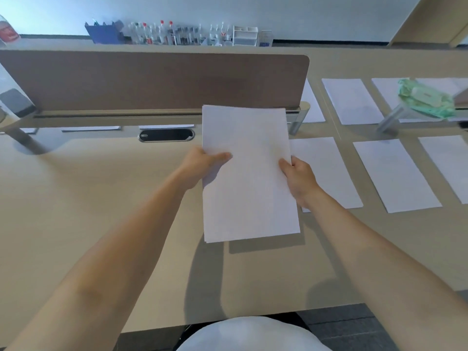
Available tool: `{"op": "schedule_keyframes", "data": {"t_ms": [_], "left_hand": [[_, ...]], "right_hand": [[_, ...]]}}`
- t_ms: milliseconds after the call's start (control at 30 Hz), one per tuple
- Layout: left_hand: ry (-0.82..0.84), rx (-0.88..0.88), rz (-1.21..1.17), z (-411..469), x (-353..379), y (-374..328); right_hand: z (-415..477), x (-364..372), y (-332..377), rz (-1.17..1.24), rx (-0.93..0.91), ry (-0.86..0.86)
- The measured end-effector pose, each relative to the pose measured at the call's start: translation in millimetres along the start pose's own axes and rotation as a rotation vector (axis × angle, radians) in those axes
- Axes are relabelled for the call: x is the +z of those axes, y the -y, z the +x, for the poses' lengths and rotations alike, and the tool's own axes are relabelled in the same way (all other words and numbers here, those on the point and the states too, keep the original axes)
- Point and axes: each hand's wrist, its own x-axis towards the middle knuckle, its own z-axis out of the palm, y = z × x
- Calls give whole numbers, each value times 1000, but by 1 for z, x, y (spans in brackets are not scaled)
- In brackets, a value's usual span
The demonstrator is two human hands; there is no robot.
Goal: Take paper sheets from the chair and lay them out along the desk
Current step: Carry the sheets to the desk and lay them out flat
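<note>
Left hand [202, 160] and right hand [296, 173] each pinch opposite edges of the paper stack [247, 173], both arms outstretched above the surface [88, 198].

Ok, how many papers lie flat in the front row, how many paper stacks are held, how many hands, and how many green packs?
Front-row sheets: 3
Paper stack: 1
Left hand and right hand: 2
Green pack: 1
Total: 7
</note>
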Motion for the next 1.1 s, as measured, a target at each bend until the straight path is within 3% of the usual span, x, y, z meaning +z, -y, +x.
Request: {"op": "schedule_keyframes", "data": {"t_ms": [133,433,667,800,900,1100], "left_hand": [[70,-157,34,18,9,15],[-183,-410,125,94,37,61],[-241,-452,206,128,51,87],[-329,-468,133,122,53,92],[-369,-513,79,120,53,98],[-410,-523,93,112,53,95]], "right_hand": [[32,-2,-21,-91,110,-18],[130,13,-69,-224,282,29],[165,16,-79,-311,366,25],[165,18,-78,-272,415,-36],[154,19,-67,-355,353,-83],[152,20,-65,-505,343,-15]]}}
